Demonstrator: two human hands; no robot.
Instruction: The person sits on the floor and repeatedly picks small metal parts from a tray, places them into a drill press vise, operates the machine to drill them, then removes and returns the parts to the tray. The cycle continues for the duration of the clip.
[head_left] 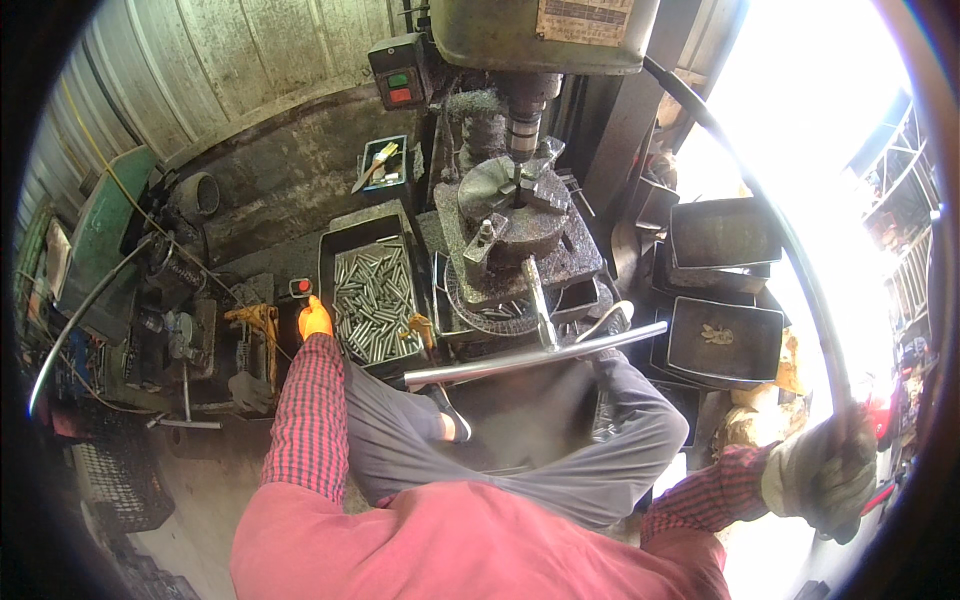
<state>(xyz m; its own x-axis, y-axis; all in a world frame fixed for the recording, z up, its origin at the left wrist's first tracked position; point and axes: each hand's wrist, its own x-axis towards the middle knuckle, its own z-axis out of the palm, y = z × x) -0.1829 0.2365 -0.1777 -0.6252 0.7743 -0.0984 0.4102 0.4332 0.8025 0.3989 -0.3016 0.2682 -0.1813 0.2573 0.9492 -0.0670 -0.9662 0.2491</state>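
My left hand [315,320], in an orange glove, is closed beside the left rim of a metal tray [330,250] full of short metal pins [375,300]. Just beyond its fingertips sits a small box with a red button [302,287]; anything inside the fingers is hidden. Far out to the right, my right hand [825,485] in a pale, dirty glove is wrapped round the end of a long curved lever [790,240]. That lever comes from the drill press head [545,35]. Below its spindle [525,125], a jawed chuck [515,205] sits on the machine table.
A long T-shaped metal handle [540,358] juts from the machine table above my knees. Dark trays [725,340] are stacked at the right, one with a glove in it. A brush [378,165] lies on a small tray behind the pins. Another machine [185,340] stands at left.
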